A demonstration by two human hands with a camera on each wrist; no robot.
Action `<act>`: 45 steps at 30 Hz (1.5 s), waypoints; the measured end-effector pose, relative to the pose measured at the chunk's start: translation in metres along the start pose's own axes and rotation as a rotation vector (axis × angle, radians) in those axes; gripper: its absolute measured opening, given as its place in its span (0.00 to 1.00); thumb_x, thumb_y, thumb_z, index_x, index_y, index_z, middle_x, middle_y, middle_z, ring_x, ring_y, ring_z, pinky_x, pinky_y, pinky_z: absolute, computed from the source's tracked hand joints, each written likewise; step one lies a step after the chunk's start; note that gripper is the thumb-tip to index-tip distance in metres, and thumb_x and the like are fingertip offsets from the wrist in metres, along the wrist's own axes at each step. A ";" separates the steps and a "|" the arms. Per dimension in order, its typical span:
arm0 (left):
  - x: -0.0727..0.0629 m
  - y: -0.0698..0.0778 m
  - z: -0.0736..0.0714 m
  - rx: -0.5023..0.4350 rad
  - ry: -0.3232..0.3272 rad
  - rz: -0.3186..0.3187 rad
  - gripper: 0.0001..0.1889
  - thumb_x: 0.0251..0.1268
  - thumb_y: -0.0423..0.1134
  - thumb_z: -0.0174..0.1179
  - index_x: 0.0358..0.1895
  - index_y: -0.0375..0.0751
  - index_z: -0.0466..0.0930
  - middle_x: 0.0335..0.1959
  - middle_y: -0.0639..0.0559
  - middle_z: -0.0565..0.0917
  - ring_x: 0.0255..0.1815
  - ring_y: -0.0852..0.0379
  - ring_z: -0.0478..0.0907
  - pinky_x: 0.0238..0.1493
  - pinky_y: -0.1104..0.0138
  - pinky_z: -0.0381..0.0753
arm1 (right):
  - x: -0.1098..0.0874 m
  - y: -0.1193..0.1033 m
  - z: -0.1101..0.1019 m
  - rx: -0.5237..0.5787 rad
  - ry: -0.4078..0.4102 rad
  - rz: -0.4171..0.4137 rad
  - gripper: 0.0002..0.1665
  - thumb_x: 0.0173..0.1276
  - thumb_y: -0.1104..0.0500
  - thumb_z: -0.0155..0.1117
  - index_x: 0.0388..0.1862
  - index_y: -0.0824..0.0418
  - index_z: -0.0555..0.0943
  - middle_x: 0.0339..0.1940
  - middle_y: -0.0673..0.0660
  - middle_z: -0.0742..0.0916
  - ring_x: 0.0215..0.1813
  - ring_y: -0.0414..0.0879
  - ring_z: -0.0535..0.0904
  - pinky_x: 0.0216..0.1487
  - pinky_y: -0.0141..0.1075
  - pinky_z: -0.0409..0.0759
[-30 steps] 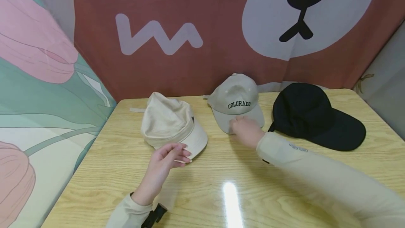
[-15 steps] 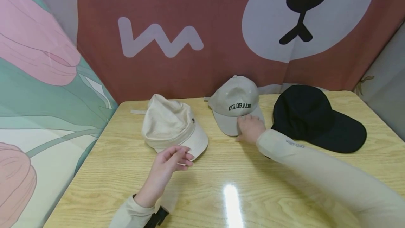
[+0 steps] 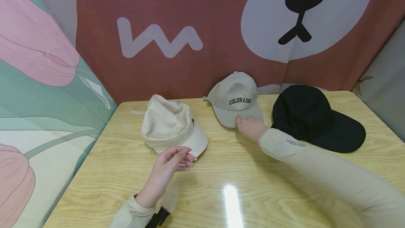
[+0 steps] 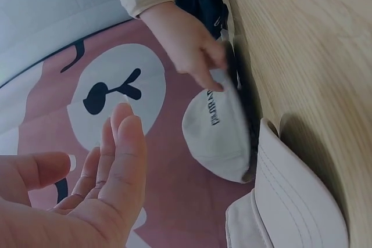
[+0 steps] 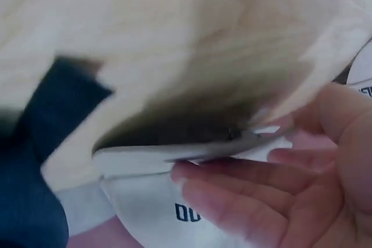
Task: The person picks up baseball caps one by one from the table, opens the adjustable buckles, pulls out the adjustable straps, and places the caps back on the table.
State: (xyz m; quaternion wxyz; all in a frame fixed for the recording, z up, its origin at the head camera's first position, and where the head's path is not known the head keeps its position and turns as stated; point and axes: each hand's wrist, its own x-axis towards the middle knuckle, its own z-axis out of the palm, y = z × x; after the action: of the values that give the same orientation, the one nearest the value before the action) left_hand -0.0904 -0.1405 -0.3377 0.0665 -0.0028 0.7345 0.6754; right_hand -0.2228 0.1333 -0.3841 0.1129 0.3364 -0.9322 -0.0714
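My right hand (image 3: 251, 128) pinches the brim of the light grey cap (image 3: 239, 92) lettered COLORADO, which stands at the back middle. Seen from the right wrist, thumb (image 5: 334, 108) and fingers (image 5: 238, 190) lie on opposite faces of that brim, with a dark shadow on the wood beneath it. My left hand (image 3: 175, 161) holds nothing. Its fingers (image 4: 125, 172) are loosely extended, the thumb apart from them in the left wrist view. In the head view it overlaps the front brim of a cream cap (image 3: 167, 122) on the left.
A black cap (image 3: 303, 115) lies at the right, its long brim pointing right. All three caps are on a wooden table (image 3: 202, 185). Behind the table hangs a reddish-brown cloth (image 3: 215, 10) with a bear face, and a floral cloth (image 3: 47, 108) is at the left.
My right hand has shifted its grip on the grey cap's brim, which now sits slightly higher, the cap tipped back. The left hand has barely moved.
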 end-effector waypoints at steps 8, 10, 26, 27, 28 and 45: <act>0.001 -0.001 0.002 0.001 -0.009 0.008 0.14 0.73 0.31 0.48 0.50 0.19 0.75 0.36 0.40 0.85 0.33 0.55 0.83 0.38 0.67 0.83 | -0.004 0.009 -0.025 0.117 -0.020 0.116 0.08 0.63 0.79 0.56 0.38 0.73 0.70 0.19 0.59 0.75 0.18 0.50 0.77 0.19 0.39 0.76; 0.002 -0.002 0.002 -0.002 -0.014 0.006 0.14 0.73 0.31 0.48 0.50 0.19 0.74 0.36 0.40 0.85 0.34 0.56 0.83 0.38 0.67 0.83 | -0.008 0.012 -0.032 0.162 -0.012 0.172 0.06 0.63 0.77 0.57 0.38 0.73 0.71 0.20 0.60 0.76 0.18 0.51 0.77 0.18 0.39 0.76; 0.003 -0.002 0.003 -0.022 -0.026 0.014 0.15 0.73 0.31 0.48 0.50 0.19 0.74 0.35 0.41 0.85 0.32 0.58 0.83 0.37 0.68 0.82 | -0.038 0.033 -0.059 0.736 0.198 0.524 0.15 0.75 0.68 0.45 0.53 0.78 0.74 0.36 0.75 0.83 0.36 0.63 0.83 0.21 0.41 0.71; 0.003 -0.003 0.003 -0.025 -0.028 0.011 0.15 0.74 0.31 0.48 0.50 0.19 0.74 0.35 0.41 0.85 0.33 0.58 0.83 0.37 0.68 0.82 | -0.039 0.033 -0.058 0.757 0.221 0.527 0.15 0.75 0.68 0.45 0.51 0.77 0.74 0.32 0.72 0.82 0.34 0.62 0.82 0.20 0.40 0.68; 0.003 -0.003 0.003 -0.026 -0.031 0.011 0.15 0.74 0.32 0.48 0.51 0.18 0.73 0.36 0.42 0.85 0.33 0.58 0.83 0.37 0.68 0.82 | -0.041 0.033 -0.058 0.773 0.241 0.529 0.14 0.75 0.68 0.46 0.50 0.77 0.75 0.29 0.70 0.82 0.33 0.61 0.81 0.19 0.39 0.67; 0.012 -0.008 0.008 -0.027 -0.084 0.002 0.17 0.74 0.33 0.46 0.55 0.20 0.71 0.37 0.42 0.84 0.34 0.58 0.82 0.40 0.65 0.83 | -0.064 0.016 -0.067 1.121 0.449 0.547 0.17 0.77 0.65 0.48 0.57 0.77 0.72 0.40 0.74 0.81 0.26 0.34 0.81 0.29 0.26 0.81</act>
State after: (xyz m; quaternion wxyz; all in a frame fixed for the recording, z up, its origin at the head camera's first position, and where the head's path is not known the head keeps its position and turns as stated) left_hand -0.1009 -0.1318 -0.3480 0.0966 0.0257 0.7220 0.6847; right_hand -0.1674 0.1832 -0.3269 0.1264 0.1021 -0.8340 0.5273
